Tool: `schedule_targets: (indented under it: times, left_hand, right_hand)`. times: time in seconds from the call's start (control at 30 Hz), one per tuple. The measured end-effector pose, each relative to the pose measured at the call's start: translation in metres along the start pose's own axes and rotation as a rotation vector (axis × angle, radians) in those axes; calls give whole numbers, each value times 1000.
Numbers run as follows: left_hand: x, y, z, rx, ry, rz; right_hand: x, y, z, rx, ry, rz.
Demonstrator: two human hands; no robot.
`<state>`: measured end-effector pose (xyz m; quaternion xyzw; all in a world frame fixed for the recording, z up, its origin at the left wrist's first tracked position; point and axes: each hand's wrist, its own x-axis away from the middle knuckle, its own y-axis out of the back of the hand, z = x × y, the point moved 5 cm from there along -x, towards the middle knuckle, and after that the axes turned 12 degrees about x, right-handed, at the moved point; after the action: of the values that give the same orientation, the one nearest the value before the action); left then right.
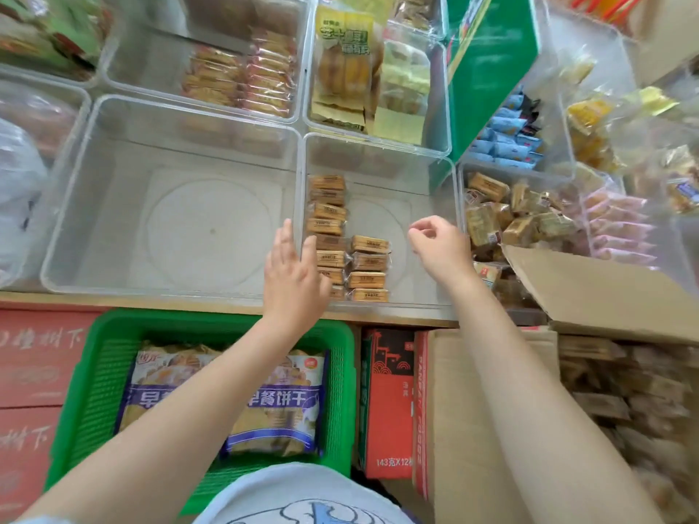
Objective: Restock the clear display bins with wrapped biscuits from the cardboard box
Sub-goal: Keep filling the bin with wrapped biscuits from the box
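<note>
Two columns of brown wrapped biscuits (368, 268) lie flat in the left half of a clear display bin (382, 151) at the shelf's front. My left hand (293, 276) has straight fingers and rests against the bin's left wall beside the left column. Over the bare right half of the bin my right hand (438, 243) hovers, fingers loosely curled and holding nothing. The open cardboard box (605, 293) stands at the lower right, and blurred wrapped biscuits (620, 395) fill it.
A large clear bin (75, 206) with nothing in it sits to the left. Further bins of wrapped snacks surround these, one with brown packets (518, 217) on the right. Below the shelf edge are a green basket (94, 380) with biscuit bags and red cartons (389, 406).
</note>
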<state>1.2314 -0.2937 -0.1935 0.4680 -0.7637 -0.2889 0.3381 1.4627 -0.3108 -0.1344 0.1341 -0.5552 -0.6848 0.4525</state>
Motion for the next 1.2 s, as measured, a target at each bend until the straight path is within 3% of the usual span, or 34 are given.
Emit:
schedule_targets:
  times: [0.13,0.3,0.47,0.6,0.77,1.07,1.13,1.2]
  left_hand:
    - [36,4,-60,180,-210,-44]
    - [102,-23,-182,450,-302,240]
    - [135,-65,-245,474,-279,233]
    - [145,-86,-256,515,-204,135]
    - [146,-87,-260,538,-161,45]
    - [142,-91,-258,542,-154,2]
    - [142,-90,-258,541,-159,0]
    - [143,-88,-258,536,-168,8]
  right_hand:
    - [76,89,-18,-89,140,-370]
    - [154,143,-108,-77,138,-688]
    - [161,144,-215,-71,-88,-515]
    - [154,134,-269,-94,-180,-392]
    - [128,119,-277,-198,-177,-157]
    - [116,106,-275,8,-26,-181]
    - [117,120,-275,-31,-40,-201]
    - [122,138,-273,-224,-25,-138]
